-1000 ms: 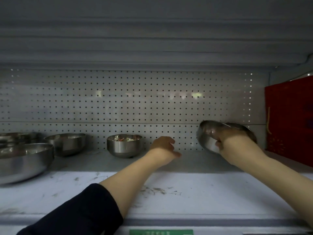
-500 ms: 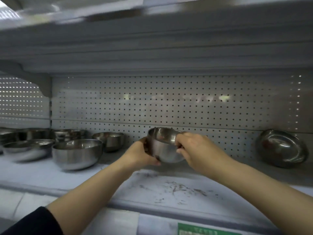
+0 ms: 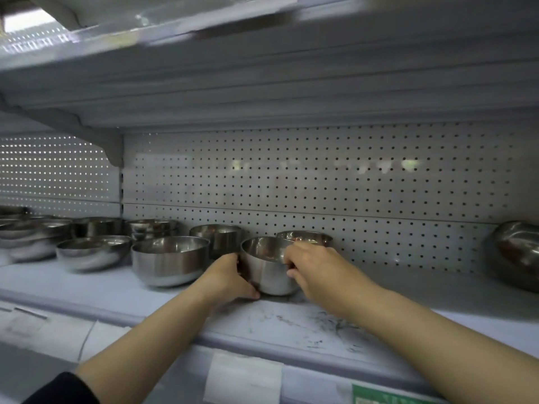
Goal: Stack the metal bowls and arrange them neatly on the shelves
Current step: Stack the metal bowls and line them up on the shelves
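Small, deep, shiny stainless-steel bowl (image 3: 269, 268) gripped between left hand (image 3: 226, 279) at its side and right hand (image 3: 316, 271) pinching the rim, base on the scuffed white shelf (image 3: 291, 322); likely light, stiff, slippery (best taken by rim and wall).

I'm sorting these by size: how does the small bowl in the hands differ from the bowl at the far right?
The small bowl stands upright on the shelf, gripped by both hands; the far-right bowl is tipped on its side, untouched. The small bowl looks narrower, the far-right bowl wider. Both are shiny metal.
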